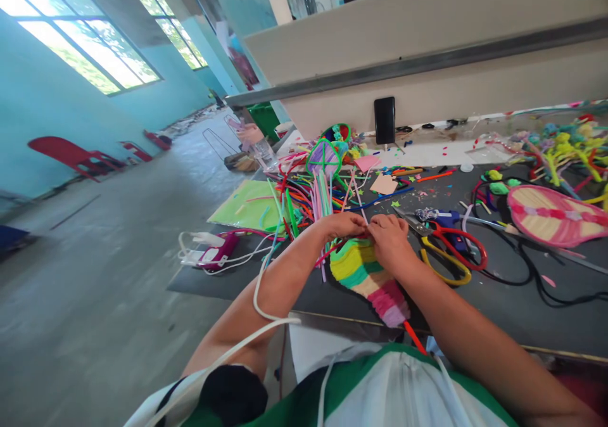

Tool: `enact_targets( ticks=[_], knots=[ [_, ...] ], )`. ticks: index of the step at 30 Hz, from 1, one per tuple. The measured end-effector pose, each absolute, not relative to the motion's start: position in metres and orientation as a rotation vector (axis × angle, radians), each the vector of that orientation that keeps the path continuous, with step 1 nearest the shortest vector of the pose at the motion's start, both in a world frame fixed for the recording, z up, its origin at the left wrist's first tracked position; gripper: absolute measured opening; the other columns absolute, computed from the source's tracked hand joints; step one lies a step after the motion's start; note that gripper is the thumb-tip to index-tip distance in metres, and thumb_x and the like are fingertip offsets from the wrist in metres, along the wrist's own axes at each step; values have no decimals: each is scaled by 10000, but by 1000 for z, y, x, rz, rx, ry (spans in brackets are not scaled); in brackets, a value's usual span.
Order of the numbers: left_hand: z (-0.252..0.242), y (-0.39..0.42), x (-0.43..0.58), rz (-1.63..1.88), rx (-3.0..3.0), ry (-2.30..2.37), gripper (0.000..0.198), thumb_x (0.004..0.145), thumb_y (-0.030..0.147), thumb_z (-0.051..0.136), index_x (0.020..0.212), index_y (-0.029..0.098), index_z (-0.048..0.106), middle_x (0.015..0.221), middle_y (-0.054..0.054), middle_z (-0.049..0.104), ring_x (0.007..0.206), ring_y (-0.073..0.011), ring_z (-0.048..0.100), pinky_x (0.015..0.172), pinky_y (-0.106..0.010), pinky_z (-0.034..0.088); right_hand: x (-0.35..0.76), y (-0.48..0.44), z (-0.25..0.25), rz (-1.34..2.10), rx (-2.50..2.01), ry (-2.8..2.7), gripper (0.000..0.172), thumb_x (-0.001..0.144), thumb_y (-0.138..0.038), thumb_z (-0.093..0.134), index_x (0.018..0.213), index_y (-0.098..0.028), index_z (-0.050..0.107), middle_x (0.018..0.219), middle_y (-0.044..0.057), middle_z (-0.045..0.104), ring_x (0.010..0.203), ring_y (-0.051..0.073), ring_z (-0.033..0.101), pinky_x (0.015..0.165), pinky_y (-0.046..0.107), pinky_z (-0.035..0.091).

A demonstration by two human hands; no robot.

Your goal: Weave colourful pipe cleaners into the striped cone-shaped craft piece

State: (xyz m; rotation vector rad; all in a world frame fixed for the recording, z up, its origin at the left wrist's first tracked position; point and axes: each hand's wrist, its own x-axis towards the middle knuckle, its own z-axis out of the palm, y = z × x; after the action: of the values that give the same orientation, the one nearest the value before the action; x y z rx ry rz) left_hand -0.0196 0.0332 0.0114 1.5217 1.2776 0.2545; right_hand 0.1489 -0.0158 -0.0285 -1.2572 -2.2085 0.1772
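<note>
A leaf-shaped piece wound in fuzzy stripes of green, yellow, pink and lilac (368, 278) lies on the dark table (513, 306) in front of me, with a red stem at its near tip. My left hand (342, 225) and my right hand (390, 235) meet at its far end, fingers pinched together on a thin pink pipe cleaner (357, 202) that sticks up from there.
A heap of coloured pipe cleaners (308, 192) lies beyond my hands. Red and yellow scissors (451, 253) and a glue gun (439, 218) sit right of them, then a pink woven leaf (553, 215). A phone (384, 120) leans on the back wall. A charger and cables (213, 253) lie left.
</note>
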Motion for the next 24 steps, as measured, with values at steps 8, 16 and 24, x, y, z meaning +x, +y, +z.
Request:
enact_targets(
  ticks=[8,16,24],
  knots=[
    [3,33,-18,238,1637,1285,128,650,255,620,681,131,610,519,53,487,480,-73,388,470,-197,310,152,-23,-15,180,-1027,-2343,238,882,-145,449,940,-235,662,895,58,695,941,234,543,889,403,299],
    [56,-17,-75,572,1923,1476,272,822,301,529,995,144,668,950,-49,662,877,-168,568,810,-273,451,161,-7,-24,760,-1184,-1965,219,810,-270,567,968,-256,719,795,4,738,682,161,632,666,283,426],
    [51,-94,-168,536,1580,1494,426,737,339,653,1155,262,672,923,-49,725,806,-183,672,761,-315,538,170,-5,-8,1500,-1062,-1548,190,650,-301,692,790,-181,734,692,10,723,622,151,629,605,262,466]
  ],
)
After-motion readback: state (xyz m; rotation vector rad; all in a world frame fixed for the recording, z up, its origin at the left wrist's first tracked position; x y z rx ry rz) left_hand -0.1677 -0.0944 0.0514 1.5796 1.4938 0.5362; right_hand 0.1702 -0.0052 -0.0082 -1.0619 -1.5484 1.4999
